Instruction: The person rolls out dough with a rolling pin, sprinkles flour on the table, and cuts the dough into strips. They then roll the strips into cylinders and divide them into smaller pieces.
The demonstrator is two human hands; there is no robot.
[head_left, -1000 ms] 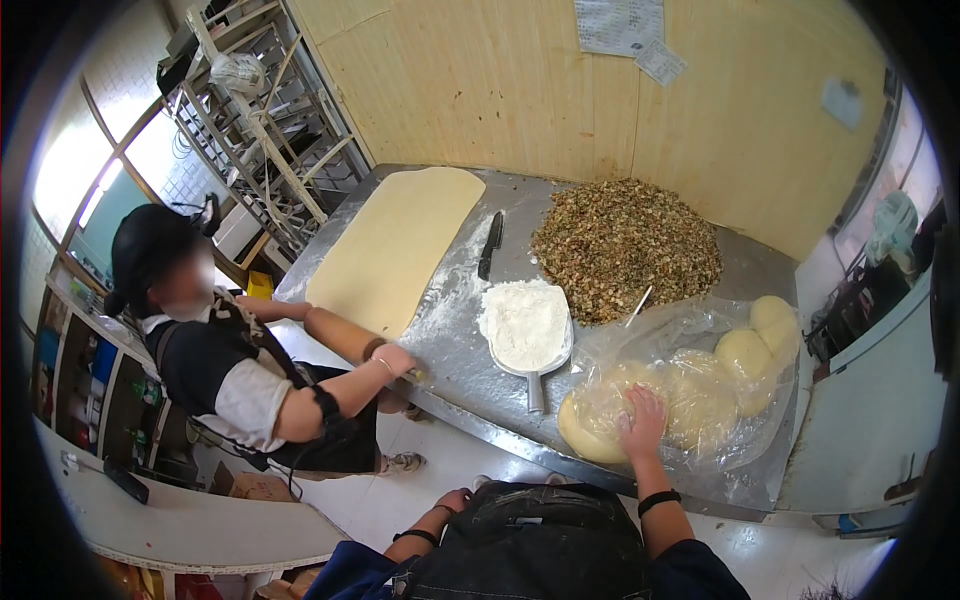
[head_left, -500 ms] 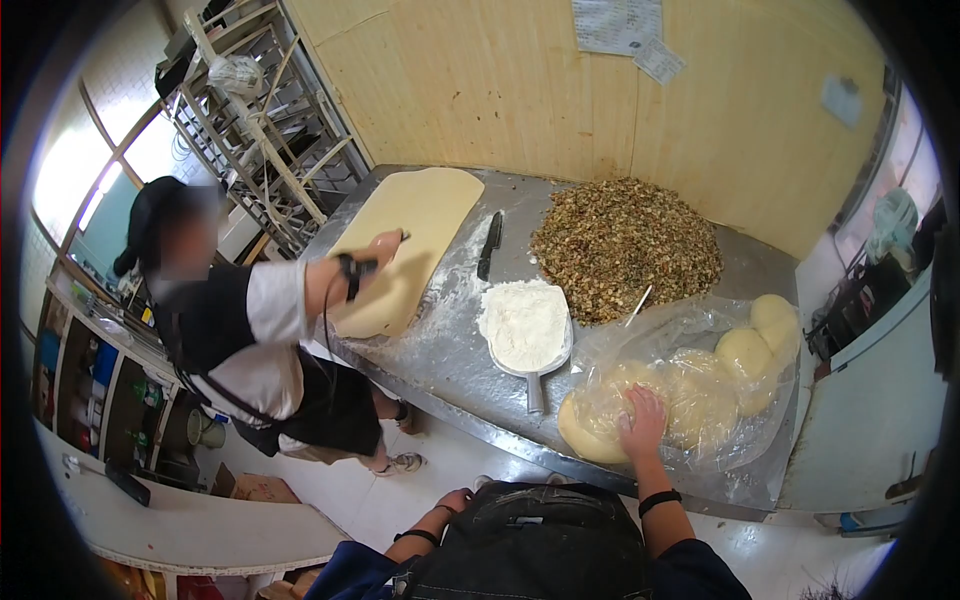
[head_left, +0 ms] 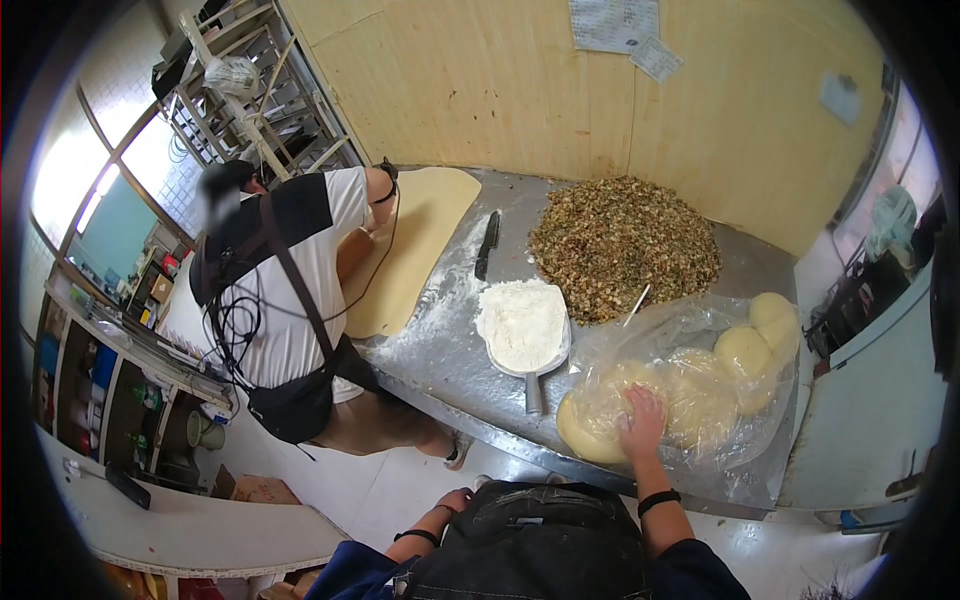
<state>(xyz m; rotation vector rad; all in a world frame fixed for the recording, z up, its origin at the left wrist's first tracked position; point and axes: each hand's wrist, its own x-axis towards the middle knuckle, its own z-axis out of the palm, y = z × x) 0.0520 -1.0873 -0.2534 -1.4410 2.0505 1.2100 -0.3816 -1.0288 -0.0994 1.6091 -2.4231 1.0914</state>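
Head view: my right hand (head_left: 643,424) lies open on the plastic bag (head_left: 712,452) of dough balls (head_left: 744,355), upon the worktop (head_left: 440,362) near the flour scoop (head_left: 534,393). My left hand (head_left: 457,499) is beside the apron (head_left: 525,550), grip indeterminable.

Single head-worn view, directed forward and steeply down from above the wearer's black apron (head_left: 530,545) (at the lower edge), with the grey metal worktable (head_left: 450,345) at moderately close range.
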